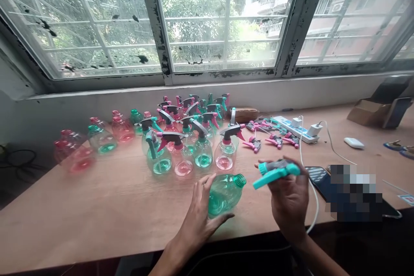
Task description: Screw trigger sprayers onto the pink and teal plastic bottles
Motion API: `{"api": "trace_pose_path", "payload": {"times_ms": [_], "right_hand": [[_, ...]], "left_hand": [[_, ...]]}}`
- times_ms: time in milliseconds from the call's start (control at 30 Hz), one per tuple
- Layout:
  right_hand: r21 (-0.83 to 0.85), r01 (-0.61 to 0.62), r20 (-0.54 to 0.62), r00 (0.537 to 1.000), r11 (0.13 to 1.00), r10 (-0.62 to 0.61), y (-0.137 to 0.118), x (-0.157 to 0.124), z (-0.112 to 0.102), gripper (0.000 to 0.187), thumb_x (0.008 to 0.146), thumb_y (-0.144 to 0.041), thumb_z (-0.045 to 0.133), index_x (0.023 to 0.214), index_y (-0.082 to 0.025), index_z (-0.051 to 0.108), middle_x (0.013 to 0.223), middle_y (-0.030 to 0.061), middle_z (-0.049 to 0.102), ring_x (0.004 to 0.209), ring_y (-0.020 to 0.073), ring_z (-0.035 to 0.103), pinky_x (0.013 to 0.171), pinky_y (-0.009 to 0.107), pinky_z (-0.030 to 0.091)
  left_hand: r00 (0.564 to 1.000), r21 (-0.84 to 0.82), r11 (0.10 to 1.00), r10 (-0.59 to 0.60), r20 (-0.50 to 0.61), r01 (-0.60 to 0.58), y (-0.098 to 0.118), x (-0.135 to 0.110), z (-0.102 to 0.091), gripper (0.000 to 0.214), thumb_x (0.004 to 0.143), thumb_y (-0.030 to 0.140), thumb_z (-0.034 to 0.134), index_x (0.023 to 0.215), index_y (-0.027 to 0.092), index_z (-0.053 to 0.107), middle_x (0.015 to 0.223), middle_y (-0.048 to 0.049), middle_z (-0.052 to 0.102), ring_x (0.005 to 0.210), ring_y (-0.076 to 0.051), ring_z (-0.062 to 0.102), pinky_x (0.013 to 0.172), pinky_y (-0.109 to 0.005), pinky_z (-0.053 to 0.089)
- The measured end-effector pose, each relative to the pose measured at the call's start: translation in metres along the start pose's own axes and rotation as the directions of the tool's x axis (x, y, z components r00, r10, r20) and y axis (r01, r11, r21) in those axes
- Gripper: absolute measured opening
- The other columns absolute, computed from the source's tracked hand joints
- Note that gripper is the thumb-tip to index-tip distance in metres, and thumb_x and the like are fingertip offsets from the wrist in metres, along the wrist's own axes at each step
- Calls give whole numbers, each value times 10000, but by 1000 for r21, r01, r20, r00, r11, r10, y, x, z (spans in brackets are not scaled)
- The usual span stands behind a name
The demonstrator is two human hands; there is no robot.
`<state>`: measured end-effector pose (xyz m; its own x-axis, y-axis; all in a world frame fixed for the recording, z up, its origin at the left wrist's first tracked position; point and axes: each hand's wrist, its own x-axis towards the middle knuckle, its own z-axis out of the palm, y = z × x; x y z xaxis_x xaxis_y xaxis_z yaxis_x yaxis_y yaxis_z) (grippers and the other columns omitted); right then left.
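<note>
A clear green bottle [226, 194] lies tilted in my left hand [202, 211], its open threaded neck pointing right. The fingers wrap behind it and the thumb stretches below. My right hand [289, 198] grips a teal and grey spray trigger head [274, 173] just right of the neck; the two parts are apart. No dip tube can be made out on that head. Beyond my left hand stand several pink and green bottles with spray heads on, among them a pink one [225, 155] and a green one [203, 151].
Bottles without heads, such as a pink one [76, 159], stand at the left. Loose spray heads [274, 140] lie behind my right hand by a power strip [296, 129]. A white cable [315, 207] runs beside my right wrist, near a dark tablet-like device [318, 181]. An open box [371, 112] sits far right.
</note>
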<state>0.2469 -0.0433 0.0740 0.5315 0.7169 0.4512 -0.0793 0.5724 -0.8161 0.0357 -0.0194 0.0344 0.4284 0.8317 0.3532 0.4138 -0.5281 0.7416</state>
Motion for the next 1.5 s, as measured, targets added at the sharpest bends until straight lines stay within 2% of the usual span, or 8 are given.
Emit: {"api": "trace_pose_path", "payload": {"times_ms": [133,400,667,800,1000,1233,1333,1500], "right_hand": [[-191,-240,83,962,952,260,26,-7,-12,535,798,-406,798,1245,-292,527,1022,38,691,861,237,707,781,389,582],[-290,-249,170,937,924,306,60,-16,-20,263,825,-485,743,859,-237,662,1287,95,613,1268,346,549,938,414,520],[-385,-297,384,810,874,444,54,-17,-23,276,676,-327,881,885,-233,727,748,-13,705,692,238,659,622,301,522],[-439,-288,500,709,851,497,53,-15,-27,243,670,-288,854,856,-226,711,696,-31,685,667,226,632,589,282,476],[-466,-221,536,700,857,472,42,-15,-24,215,688,-281,834,837,-216,693,790,-4,719,748,235,642,662,290,477],[-407,-325,454,740,854,497,49,-20,-27,177,690,-286,802,853,-249,743,744,-27,733,690,222,643,620,271,478],[-448,-301,395,778,842,488,56,-19,-30,162,699,-350,812,821,-244,796,746,12,781,735,262,680,672,306,507],[-296,-479,379,736,827,562,61,-16,-37,229,731,-462,806,723,-235,781,626,-2,742,622,217,641,591,278,487]], "left_hand": [[999,-57,997,-51,-9,50,-3,-1,3,979,798,247,833,1534,376,201,1524,-123,399,1436,-360,385,1184,-589,314],[922,-312,908,-344,-179,278,-2,-4,-3,670,902,488,670,1430,261,325,1449,-147,482,1336,-362,503,1126,-562,380],[831,-521,785,-508,-228,336,4,-10,-4,641,863,630,630,1323,211,473,1250,-120,665,1228,-360,612,1043,-467,484],[814,-569,752,-534,-228,334,1,-12,-3,747,786,654,695,1331,195,473,1258,-132,674,1181,-365,647,1004,-435,514],[803,-613,717,-556,-217,331,-6,-10,-4,784,770,667,704,1348,184,483,1333,-152,642,1253,-386,604,1069,-452,472],[822,-657,692,-537,-188,301,-10,-13,-1,824,755,667,734,1378,198,466,1444,-165,567,1332,-391,544,1140,-474,423],[849,-667,694,-499,-173,272,-15,-14,3,1103,597,665,859,1456,180,364,1497,-197,509,1393,-404,482,1146,-451,434],[942,-619,739,-336,3,266,-27,-20,6,1191,467,450,992,1468,201,397,1460,-170,547,1319,-426,550,1108,-430,471]]}}
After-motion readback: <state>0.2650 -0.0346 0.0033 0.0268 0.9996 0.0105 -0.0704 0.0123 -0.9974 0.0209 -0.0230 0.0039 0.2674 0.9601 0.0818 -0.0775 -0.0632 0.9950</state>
